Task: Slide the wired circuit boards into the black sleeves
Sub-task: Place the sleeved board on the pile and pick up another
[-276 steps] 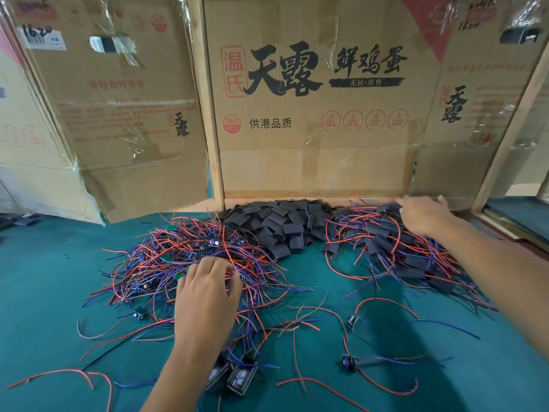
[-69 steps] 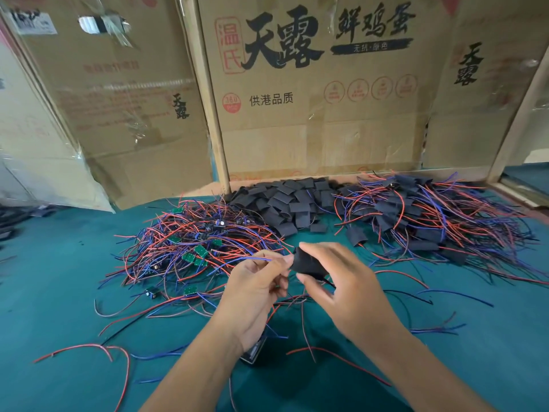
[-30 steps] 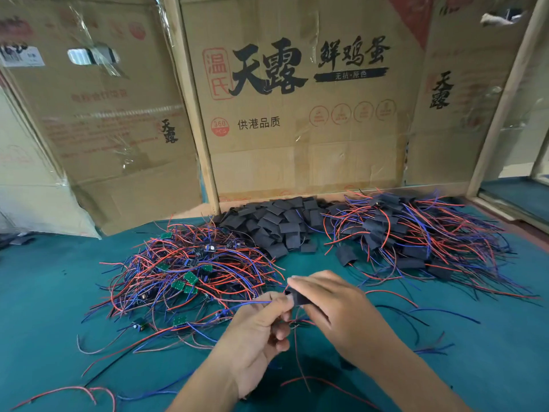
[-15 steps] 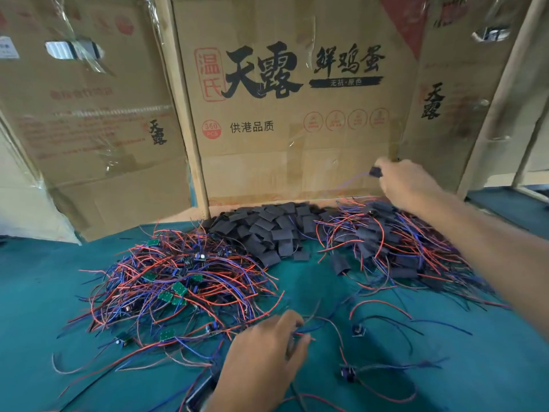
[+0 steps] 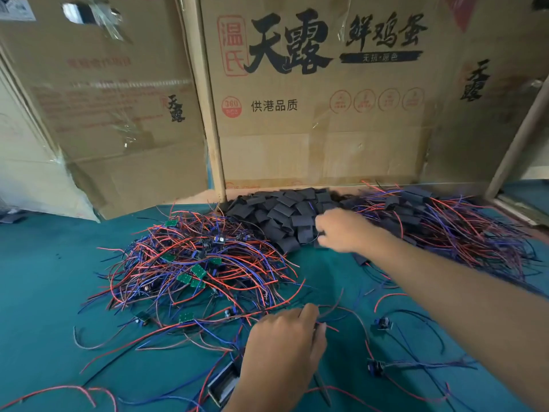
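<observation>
Printed cardboard boxes (image 5: 320, 114) (taped, creased) stand behind the green tabletop (image 5: 44, 278).

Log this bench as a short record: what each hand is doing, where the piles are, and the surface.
left hand: fingers curled over loose wires at the near edge of the unsleeved pile
right hand: reaching into the black sleeves; grip blurred
unsleeved boards: tangled pile, left of centre
sleeved boards: pile at right
surface: green mat
backdrop: cardboard boxes
</observation>
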`<state>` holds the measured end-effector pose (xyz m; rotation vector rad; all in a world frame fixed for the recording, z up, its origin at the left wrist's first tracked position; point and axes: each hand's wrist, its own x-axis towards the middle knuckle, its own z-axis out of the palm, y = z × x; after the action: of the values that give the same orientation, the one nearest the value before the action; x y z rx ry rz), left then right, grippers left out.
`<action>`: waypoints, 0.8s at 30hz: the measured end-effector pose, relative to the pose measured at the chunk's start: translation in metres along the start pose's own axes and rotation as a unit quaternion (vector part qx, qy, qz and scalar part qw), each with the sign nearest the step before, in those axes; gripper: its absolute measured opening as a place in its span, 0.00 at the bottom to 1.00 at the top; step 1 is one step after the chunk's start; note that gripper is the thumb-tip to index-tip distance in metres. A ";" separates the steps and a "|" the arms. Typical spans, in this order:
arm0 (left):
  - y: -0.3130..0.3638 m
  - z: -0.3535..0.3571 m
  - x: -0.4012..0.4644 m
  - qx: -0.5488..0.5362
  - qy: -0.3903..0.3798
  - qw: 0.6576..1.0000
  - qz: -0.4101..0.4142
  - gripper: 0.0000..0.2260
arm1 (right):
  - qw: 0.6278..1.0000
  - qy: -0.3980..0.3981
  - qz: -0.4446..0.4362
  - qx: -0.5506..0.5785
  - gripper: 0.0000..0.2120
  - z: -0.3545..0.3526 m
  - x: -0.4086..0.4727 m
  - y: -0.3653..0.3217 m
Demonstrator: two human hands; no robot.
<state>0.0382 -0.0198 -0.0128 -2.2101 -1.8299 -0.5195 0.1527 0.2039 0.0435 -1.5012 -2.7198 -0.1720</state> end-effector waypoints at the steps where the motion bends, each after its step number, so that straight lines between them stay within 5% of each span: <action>1: -0.002 0.001 0.000 0.005 -0.002 1.000 -0.010 0.12 | 0.999 -0.029 -0.003 -0.028 0.14 0.007 0.001 -0.008; 6: -0.005 0.003 0.001 -0.035 0.011 0.998 -0.049 0.09 | 0.997 -0.062 0.037 0.003 0.14 0.025 0.006 -0.013; 10: -0.007 0.001 0.001 -0.069 0.017 0.995 -0.066 0.11 | 0.998 -0.007 0.066 -0.009 0.20 0.015 -0.010 -0.012; 12: -0.008 0.001 0.002 -0.105 0.023 0.990 -0.091 0.13 | 0.990 0.035 0.096 0.094 0.15 0.004 -0.029 -0.015; 17: -0.007 -0.005 0.007 -0.188 0.006 0.973 -0.137 0.32 | 0.909 0.104 0.040 0.402 0.05 -0.005 -0.116 -0.060; 24: -0.006 -0.004 0.005 -0.224 0.009 0.973 -0.061 0.15 | 0.797 0.051 0.068 0.598 0.03 0.015 -0.162 -0.076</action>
<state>0.0329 -0.0157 -0.0071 -2.3539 -2.0036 -1.0681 0.1754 0.0288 0.0096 -1.1185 -1.8042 1.1786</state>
